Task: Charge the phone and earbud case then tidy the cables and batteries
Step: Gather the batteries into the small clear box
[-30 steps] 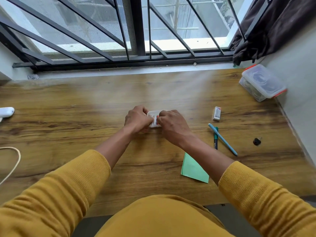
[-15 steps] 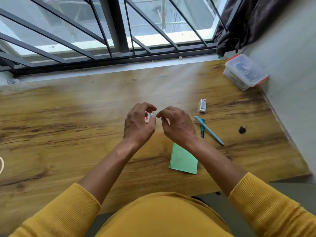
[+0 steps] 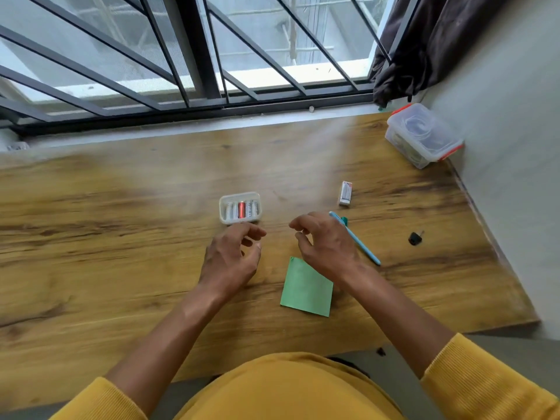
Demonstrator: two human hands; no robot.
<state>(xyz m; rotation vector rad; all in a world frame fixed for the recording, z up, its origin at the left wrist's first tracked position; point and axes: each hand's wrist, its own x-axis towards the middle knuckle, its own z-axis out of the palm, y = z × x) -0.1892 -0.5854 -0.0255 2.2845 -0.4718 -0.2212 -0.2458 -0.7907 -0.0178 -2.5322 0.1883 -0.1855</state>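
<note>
Hovering above the wooden table (image 3: 121, 237), the left hand (image 3: 230, 259) and right hand (image 3: 327, 247) hold nothing, fingers loosely curled; a small clear plastic box of batteries (image 3: 240, 207) sits just beyond the fingertips.

Bright daylight from the window (image 3: 242, 56), soft shadows, slight motion blur, wide-angle bending at edges

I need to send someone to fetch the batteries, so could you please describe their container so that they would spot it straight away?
On the wooden desk under the barred window, look near the middle, just beyond the person's left hand. There sits a small clear battery box, open-topped, with batteries lying side by side, one of them red. The larger lidded container in the far right corner has orange clips instead.
</note>
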